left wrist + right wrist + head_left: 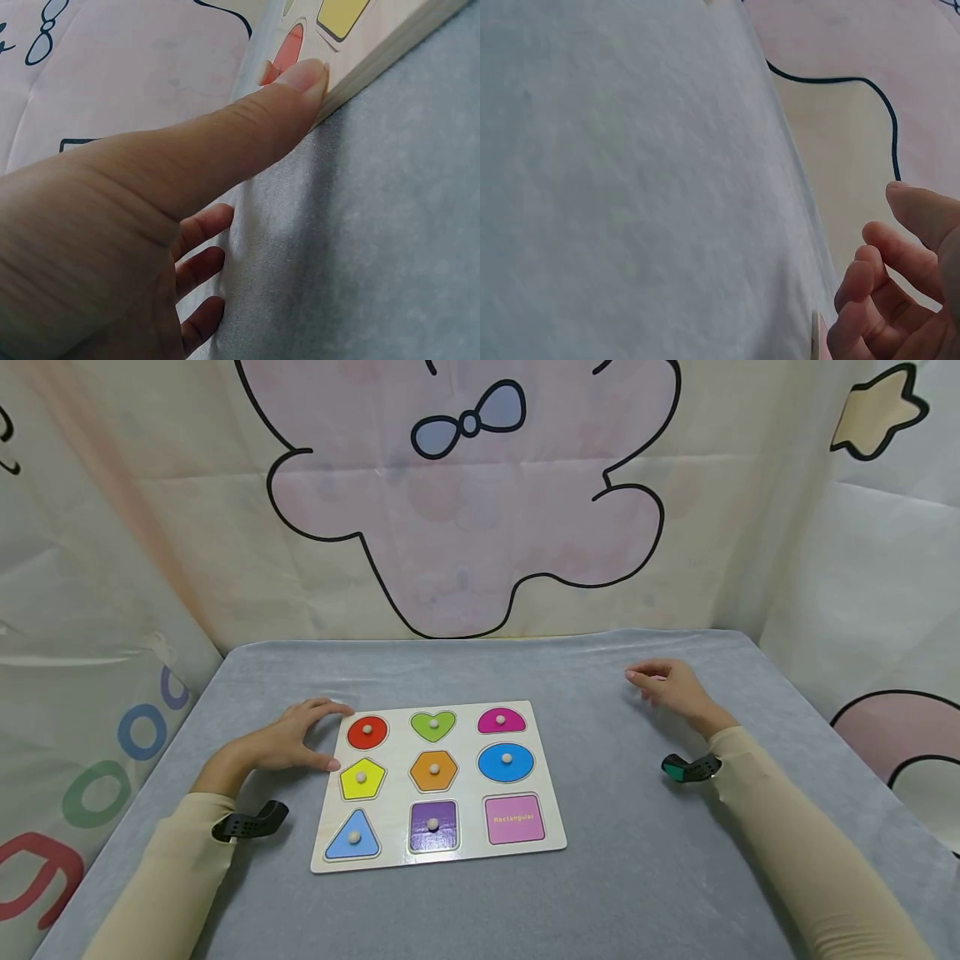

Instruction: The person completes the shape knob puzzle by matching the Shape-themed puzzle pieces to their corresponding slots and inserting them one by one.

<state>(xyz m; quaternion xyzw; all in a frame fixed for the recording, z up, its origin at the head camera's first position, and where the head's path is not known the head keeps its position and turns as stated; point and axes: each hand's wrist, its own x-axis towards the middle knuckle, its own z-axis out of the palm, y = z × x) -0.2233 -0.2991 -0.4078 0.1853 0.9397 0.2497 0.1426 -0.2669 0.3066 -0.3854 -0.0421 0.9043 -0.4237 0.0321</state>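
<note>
A white puzzle board point(465, 743) lies on the table, with coloured shapes set in it, mostly with small knobs. Beside its left edge is my left hand point(288, 739), thumb and fingers spread apart. The thumb point(292, 86) rests at the board's edge near the red circle point(367, 732). My right hand point(671, 685) is over the table's far right, fingers loosely bent and the thumb point(919, 206) apart from them. A pink piece with a pale edge point(817, 337) shows beside its fingers, mostly hidden. The board's pink slot point(514, 819) reads "Rectangular".
Grey cloth point(637, 885) covers the table. Printed curtains point(750, 510) stand behind it and at both sides. A black band point(251, 821) is on the left wrist, and another band point(690, 768) on the right.
</note>
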